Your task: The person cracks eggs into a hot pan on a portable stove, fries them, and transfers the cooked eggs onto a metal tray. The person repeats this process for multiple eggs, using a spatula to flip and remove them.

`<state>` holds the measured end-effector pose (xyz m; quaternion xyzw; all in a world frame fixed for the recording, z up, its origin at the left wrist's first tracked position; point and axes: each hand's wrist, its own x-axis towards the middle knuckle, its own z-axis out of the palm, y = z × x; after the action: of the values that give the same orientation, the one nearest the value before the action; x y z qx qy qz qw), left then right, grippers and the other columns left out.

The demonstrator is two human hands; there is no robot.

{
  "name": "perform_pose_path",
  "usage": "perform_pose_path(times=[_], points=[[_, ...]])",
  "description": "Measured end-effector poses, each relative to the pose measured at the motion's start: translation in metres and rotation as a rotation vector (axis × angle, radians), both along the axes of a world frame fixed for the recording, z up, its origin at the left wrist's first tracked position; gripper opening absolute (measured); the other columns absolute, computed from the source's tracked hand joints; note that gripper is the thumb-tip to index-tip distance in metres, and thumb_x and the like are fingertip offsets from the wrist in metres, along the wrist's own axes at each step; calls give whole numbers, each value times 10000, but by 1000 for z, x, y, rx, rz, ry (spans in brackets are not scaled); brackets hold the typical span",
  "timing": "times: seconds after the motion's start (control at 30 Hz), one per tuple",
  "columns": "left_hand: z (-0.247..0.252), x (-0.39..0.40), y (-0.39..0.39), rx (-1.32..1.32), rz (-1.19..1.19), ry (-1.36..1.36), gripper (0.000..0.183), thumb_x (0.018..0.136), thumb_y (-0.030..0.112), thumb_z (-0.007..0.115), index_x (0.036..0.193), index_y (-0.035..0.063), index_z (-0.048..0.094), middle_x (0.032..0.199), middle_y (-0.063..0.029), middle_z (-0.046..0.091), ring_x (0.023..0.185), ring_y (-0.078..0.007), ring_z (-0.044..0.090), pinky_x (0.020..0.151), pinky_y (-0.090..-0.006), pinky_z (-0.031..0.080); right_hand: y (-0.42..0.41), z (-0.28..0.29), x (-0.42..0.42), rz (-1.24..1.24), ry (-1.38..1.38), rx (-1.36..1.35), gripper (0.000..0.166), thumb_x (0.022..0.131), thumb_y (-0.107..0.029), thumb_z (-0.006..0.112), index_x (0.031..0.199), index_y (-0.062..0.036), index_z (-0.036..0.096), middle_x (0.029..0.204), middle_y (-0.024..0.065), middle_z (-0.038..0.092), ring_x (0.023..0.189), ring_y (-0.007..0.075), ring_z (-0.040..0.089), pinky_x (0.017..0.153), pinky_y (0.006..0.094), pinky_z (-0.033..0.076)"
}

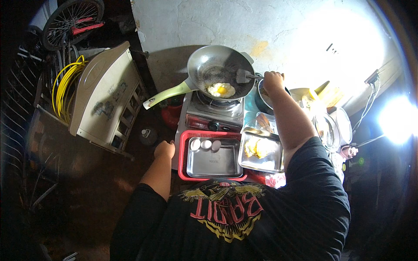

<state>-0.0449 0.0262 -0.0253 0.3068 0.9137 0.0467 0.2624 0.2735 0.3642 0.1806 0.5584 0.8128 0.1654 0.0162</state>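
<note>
My right hand [273, 85] grips the handle of a turner spatula [243, 77], its flat blade over the right side of a wok [212, 60]. A frying egg [221, 89] with a yellow yolk lies near the front of the wok, apart from the blade. The wok sits on a gas stove [214, 114], and its pale green handle [168, 95] points left. My left hand [165, 150] is curled beside the table's left edge; its fingers are partly hidden. Three whole eggs [205, 144] rest in a metal tray [214, 163] inside a red plastic basket [184, 156].
Cooked eggs [258, 147] lie in a second metal tray [243, 163] at right. Behind it stand a clear container [264, 120] and a dark pot [261, 101]. A bright lamp [398, 120] glares far right. At left are a plastic panel [104, 88], yellow cable [67, 88] and a bicycle wheel [70, 23].
</note>
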Motion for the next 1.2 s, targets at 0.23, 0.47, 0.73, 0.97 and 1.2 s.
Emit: perform_pose_path(times=[0.23, 0.47, 0.73, 0.97, 1.2], points=[[1, 1, 0, 3, -1, 13, 539, 955, 462, 444, 1153, 0, 638, 1186, -253, 623, 1128, -373, 602, 940, -456, 482, -2, -3, 1, 13, 10, 33, 215, 861, -148, 525, 976, -129, 706, 1072, 123, 684, 1067, 314, 634, 947, 495, 420], [3, 1, 1, -5, 3, -1, 540, 957, 463, 444, 1152, -2, 637, 1188, -249, 624, 1134, -370, 599, 942, -451, 482, -3, -2, 0, -6, 20, -4, 214, 862, -150, 521, 972, -122, 703, 1068, 125, 685, 1051, 313, 641, 949, 511, 424], [6, 3, 1, -7, 10, 7, 537, 956, 471, 442, 1152, 11, 637, 1187, -243, 627, 1126, -366, 606, 936, -453, 485, 0, -2, 0, -30, 74, -50, 217, 872, -141, 506, 958, -141, 704, 1046, 118, 689, 1051, 295, 641, 944, 504, 424], [-3, -1, 1, -1, -14, -12, 541, 957, 466, 438, 1167, 5, 627, 1199, -248, 619, 1129, -371, 603, 943, -456, 480, 0, -7, 3, -19, 67, -43, 217, 870, -142, 509, 975, -137, 699, 1061, 119, 687, 1066, 301, 635, 948, 494, 419], [-4, -1, 0, 8, -8, 1, 546, 954, 467, 442, 1167, -1, 627, 1195, -251, 619, 1134, -376, 598, 952, -458, 474, -4, -1, 1, -9, 41, 3, 214, 864, -132, 517, 970, -141, 702, 1060, 115, 689, 1050, 307, 643, 942, 498, 430]])
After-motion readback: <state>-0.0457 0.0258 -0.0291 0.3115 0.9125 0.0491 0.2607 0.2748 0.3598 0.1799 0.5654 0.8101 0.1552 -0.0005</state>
